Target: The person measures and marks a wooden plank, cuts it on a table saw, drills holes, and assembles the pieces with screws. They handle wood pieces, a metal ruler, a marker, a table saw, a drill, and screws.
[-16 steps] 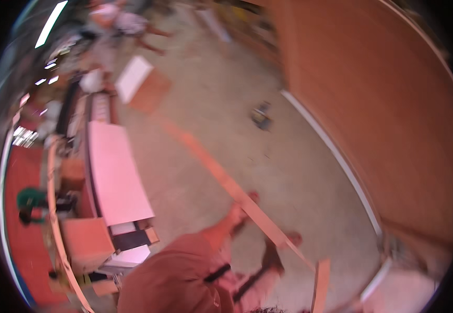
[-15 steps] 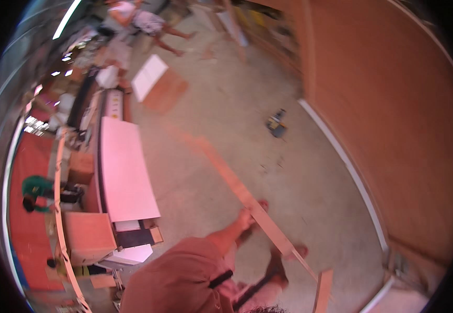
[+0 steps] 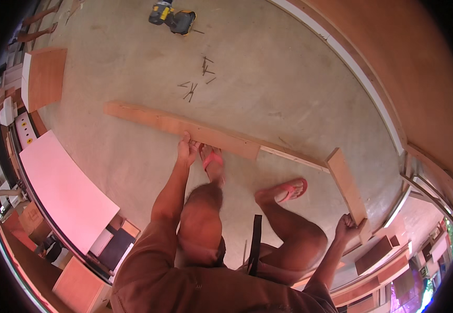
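Note:
My left hand [image 3: 188, 151] holds the near edge of a long wooden plank [image 3: 179, 123], just above my left foot in a red flip-flop. The plank runs crosswise in front of me, and a narrower wooden strip [image 3: 291, 157] extends from its right part. At the strip's right end a short wooden board [image 3: 345, 185] meets it at an angle. Closed around the near end of this board is my right hand [image 3: 347, 227]; its fingers are curled and partly hidden. Whether the pieces are fastened together I cannot tell.
Several loose screws or nails [image 3: 191, 89] lie on the concrete floor beyond the plank. A yellow-and-black cordless drill [image 3: 174, 19] rests farther away. Large brown panels [image 3: 414, 68] stand at right. A white panel [image 3: 69, 190] and a box [image 3: 80, 284] are at left.
The view has swung down and closer to the floor. The plank now lies more crosswise, with my left hand still on it. My right hand has come into view, gripping the short board.

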A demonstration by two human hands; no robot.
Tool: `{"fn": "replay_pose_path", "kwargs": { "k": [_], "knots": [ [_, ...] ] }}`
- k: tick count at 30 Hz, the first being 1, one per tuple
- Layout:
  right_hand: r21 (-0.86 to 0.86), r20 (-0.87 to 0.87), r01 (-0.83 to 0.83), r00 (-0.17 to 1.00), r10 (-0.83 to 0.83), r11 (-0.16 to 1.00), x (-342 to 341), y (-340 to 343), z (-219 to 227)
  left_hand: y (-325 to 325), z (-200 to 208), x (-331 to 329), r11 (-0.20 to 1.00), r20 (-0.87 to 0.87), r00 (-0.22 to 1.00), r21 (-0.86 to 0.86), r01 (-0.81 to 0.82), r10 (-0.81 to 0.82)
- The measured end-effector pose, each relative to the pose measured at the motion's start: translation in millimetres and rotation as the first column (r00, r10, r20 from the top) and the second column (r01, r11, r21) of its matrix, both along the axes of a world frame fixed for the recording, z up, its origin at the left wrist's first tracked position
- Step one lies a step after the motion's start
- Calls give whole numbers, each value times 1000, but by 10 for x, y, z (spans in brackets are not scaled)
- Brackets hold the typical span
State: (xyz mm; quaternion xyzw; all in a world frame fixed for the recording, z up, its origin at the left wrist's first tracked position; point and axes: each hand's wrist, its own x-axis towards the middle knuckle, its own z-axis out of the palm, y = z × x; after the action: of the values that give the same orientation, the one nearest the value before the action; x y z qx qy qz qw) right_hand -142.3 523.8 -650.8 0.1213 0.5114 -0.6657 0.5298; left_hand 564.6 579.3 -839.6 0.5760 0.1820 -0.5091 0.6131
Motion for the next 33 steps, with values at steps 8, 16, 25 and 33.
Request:
{"fn": "replay_pose_path", "kwargs": {
  "k": [8, 16, 25, 33],
  "knots": [
    [-152, -105, 2, 994, -18, 988, 652, -628, -1153, -97, -301, 253, 976, 135, 989, -217, -22, 53],
    [-46, -138, 251, 957, -255, 967, 1138, -678, -1141, -1138, -344, 831, 975, 245, 966, -220, -30, 85],
    [-39, -322, 325, 891, -320, 945, 864, 2, -1099, -1206, -188, 678, 990, 304, 952, -143, 19, 26],
    [-86, -264, 230, 933, -245, 969, 654, 273, -1266, -653, -315, 373, 988, 245, 962, -128, -87, 117]
  ]
}}
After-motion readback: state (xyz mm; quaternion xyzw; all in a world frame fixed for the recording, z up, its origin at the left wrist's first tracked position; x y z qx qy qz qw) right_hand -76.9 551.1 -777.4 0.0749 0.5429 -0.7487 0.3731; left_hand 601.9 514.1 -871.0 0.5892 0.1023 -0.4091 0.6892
